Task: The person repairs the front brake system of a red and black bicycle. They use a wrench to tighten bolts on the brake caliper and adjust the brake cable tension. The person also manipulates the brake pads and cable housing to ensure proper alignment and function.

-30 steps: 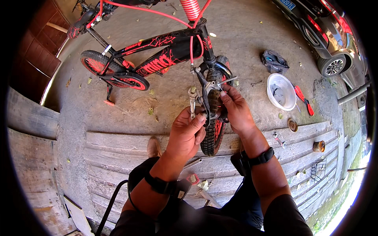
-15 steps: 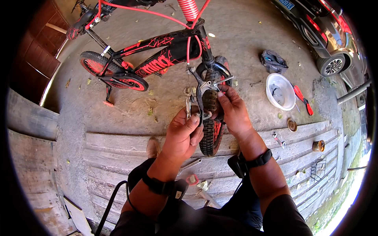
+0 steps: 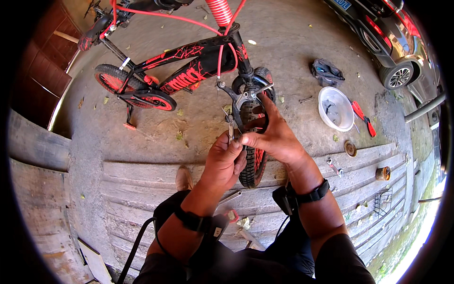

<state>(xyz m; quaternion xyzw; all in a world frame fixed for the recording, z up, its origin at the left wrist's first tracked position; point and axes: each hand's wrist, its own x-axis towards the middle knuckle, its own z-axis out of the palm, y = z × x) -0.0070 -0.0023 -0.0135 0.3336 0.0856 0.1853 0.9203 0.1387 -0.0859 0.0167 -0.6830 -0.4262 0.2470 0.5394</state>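
The front wheel of a black and red bicycle stands between my arms. Over its tyre sits a dark and silver brake caliper, with a short silver rod sticking out to the right. My left hand is closed, pinching a narrow silver metal piece upright beside the tyre's left side; its exact kind is unclear. My right hand has its fingers apart at the wheel's right side. Its index finger reaches up beside the caliper, and its thumb points at my left fingertips. Some right fingertips are hidden.
Right of the bicycle are a white plastic basin, red-handled pliers or cutters, a dark bag and a parked car. A spanner, a small tin and a wire rack lie on the concrete steps.
My right hand has opened out from a pinch near the caliper, its thumb moving left toward my left fingertips. The dark strip beside the tyre, held at its lower end before, no longer shows there.
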